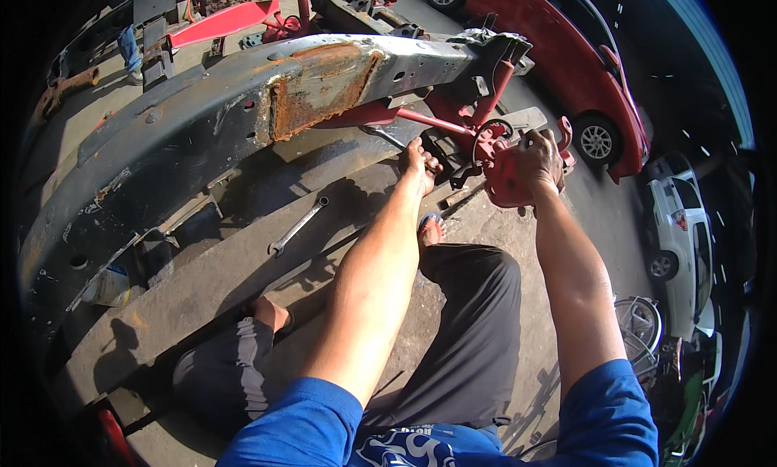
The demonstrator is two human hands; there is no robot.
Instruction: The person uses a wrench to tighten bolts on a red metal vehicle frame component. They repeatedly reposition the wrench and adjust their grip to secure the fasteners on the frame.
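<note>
My left hand is closed around the handle of a wrench, whose far end reaches under the vehicle frame beside a red suspension arm. To its right, my right hand grips the top of a red-painted wheel hub assembly, fingers curled over its edge. A black cable loops just left of that hand. A second wrench, a combination type, lies on the concrete left of my left forearm.
A dark vehicle frame rail with a rusty plate arches across the left and top. A red car and a white car stand at the right. A bicycle wheel is at the lower right. A can sits beneath the rail.
</note>
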